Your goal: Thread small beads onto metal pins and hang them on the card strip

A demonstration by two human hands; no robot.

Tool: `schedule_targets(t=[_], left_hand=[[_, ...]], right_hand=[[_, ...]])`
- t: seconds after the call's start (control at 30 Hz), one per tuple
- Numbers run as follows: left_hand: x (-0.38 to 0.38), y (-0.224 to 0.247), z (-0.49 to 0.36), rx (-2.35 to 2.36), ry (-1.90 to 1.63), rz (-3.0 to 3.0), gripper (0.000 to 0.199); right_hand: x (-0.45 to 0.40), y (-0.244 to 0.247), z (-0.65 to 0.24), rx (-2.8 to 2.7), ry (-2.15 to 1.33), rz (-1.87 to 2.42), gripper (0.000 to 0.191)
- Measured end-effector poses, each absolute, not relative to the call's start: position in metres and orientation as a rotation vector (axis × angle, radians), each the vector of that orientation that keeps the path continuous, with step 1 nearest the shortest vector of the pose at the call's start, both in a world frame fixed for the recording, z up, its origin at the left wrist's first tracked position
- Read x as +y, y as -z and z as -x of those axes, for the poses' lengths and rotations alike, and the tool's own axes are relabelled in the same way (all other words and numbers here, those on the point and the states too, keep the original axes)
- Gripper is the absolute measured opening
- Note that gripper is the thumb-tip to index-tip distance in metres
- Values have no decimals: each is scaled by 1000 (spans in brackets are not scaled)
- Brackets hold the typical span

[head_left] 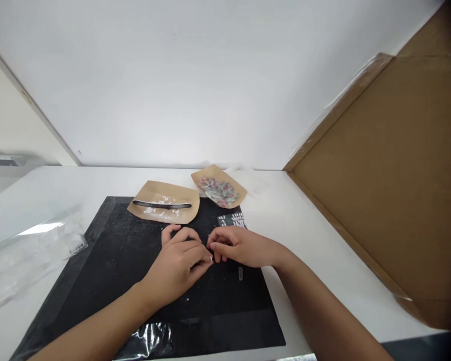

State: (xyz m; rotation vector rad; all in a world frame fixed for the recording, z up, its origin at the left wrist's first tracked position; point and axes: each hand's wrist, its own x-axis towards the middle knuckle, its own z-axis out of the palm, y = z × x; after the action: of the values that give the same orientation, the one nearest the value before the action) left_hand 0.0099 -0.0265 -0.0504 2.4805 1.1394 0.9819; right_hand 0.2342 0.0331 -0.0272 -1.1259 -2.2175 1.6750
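Observation:
Over the black mat, my left hand pinches a small white piece between thumb and forefinger. My right hand is beside it with fingers curled and bunched, close to the left fingertips; whatever it grips, if anything, is too small or hidden. A dark sheet with white strips lies partly behind the right hand. Below that hand a small translucent sliver rests on the mat. Just beyond the left hand, a brown paper tray holds white bits and a long, dark, curved tool.
Another brown paper tray at the back holds pink and greenish pieces. Clear plastic bags lie on the left of the white table. A large cardboard sheet stands on the right, and a white wall closes off the back.

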Motion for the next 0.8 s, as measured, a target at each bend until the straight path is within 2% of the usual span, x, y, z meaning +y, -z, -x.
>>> schedule_targets(t=[0.2, 0.37, 0.63, 0.73, 0.8], left_hand=[[-27, 48, -9, 1189, -1036, -2439, 3], [-27, 46, -8, 1195, -1086, -2347, 7], [-26, 47, -6, 1171, -1049, -2364, 3], [-28, 48, -7, 1167, -1033, -2369, 4], [-28, 48, -8, 1177, -1022, -2370, 5]], right_hand=[[31, 23, -235, -2305, -1605, 1121, 21], [32, 20, -235, -2361, -1579, 1080, 19], [33, 15, -239, -2436, -1589, 987, 16], [32, 14, -239, -2497, -1533, 934, 30], [31, 16, -236, -2515, -1442, 966, 32]])
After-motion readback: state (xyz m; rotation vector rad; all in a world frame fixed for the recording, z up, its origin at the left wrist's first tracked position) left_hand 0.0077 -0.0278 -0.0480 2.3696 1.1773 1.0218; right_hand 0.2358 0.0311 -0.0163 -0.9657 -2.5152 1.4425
